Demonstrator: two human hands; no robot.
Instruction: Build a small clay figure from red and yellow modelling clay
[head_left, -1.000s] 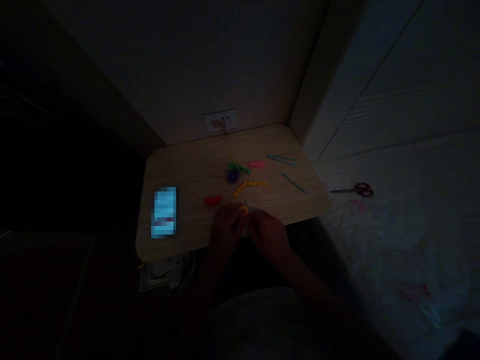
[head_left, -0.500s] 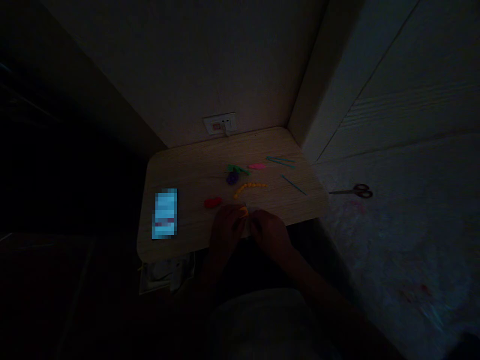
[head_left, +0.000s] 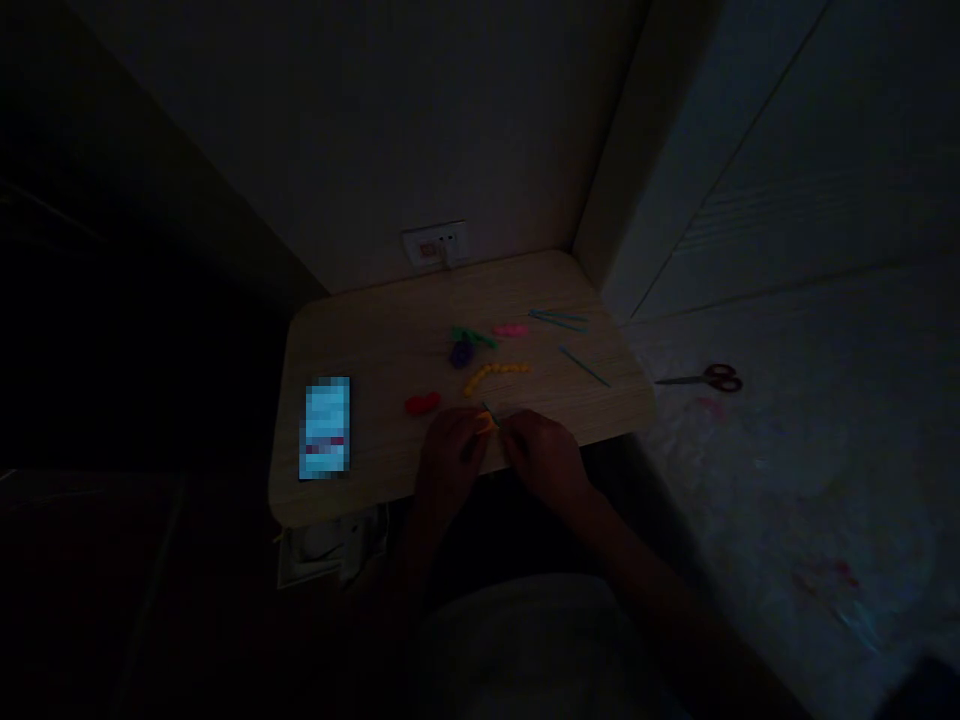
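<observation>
"Reading from the left, what occupies the tabletop (head_left: pixel 360 320)?"

"A lit screen (head_left: pixel 325 428), a red piece (head_left: pixel 423 403), then the left hand (head_left: pixel 448 450), its grip closed on an orange piece (head_left: pixel 487 423) between the two hands."

"And farther right?"

"A yellow beaded strand (head_left: pixel 495 370), just beyond the orange piece; the right hand (head_left: pixel 546 448), grip pinched on a thin stick (head_left: pixel 492 413); a loose blue stick (head_left: pixel 585 366); and, off the tabletop, scissors (head_left: pixel 705 379)."

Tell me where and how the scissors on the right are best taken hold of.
Probably by the reddish loop handles, coming from the right: the scissors lie flat, blades pointing left toward the table.
</observation>
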